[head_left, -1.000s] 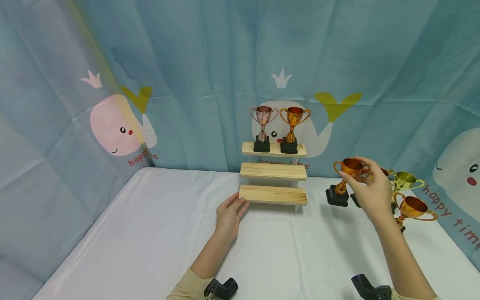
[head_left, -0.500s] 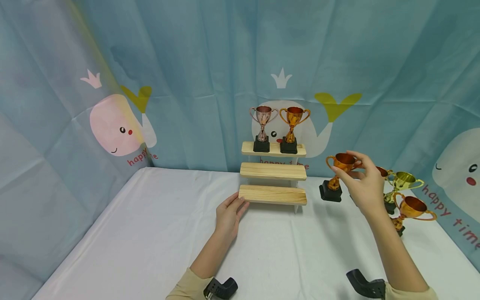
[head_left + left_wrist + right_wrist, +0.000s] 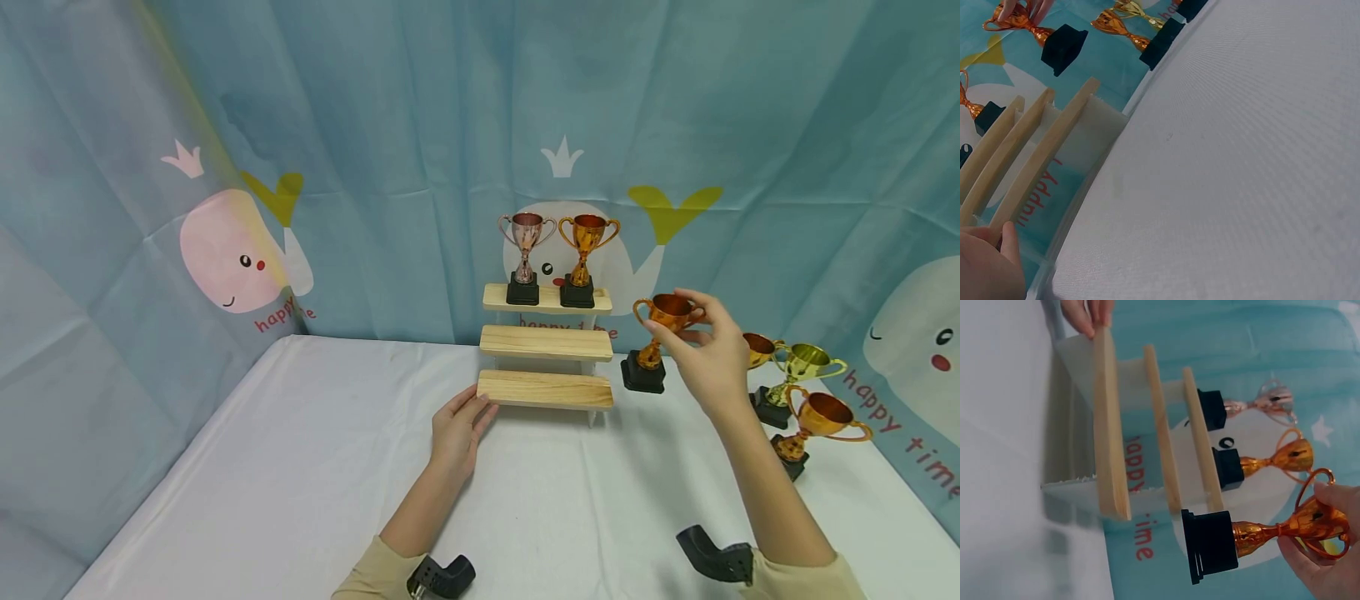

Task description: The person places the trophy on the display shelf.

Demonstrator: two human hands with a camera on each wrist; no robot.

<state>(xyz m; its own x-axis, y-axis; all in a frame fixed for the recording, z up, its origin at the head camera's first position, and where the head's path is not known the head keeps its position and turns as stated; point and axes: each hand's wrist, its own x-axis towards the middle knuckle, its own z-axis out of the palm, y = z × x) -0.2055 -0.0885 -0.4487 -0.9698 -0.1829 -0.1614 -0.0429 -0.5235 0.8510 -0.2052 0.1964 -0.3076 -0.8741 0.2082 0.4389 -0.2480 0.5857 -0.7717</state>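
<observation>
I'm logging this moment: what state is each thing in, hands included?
Left hand, pinching the bottom shelf's left end.
Right hand, holding a copper trophy at its cup.
Copper trophy, raised off the table.
Stand, standing upright.
Pinkish trophy, upright on the top shelf.
Orange trophy beside it, likewise upright.
Three trophies at right, standing on the table.
Curtain, hanging, creased.

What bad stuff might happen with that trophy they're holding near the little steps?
The held trophy might slip: the right hand grips it by the cup, with the black base hanging free. That base might bump the stepped stand and topple the pink trophy or amber trophy on its top step. And if the left hand, at the bottom step's end, jerks, the stand could wobble.
</observation>
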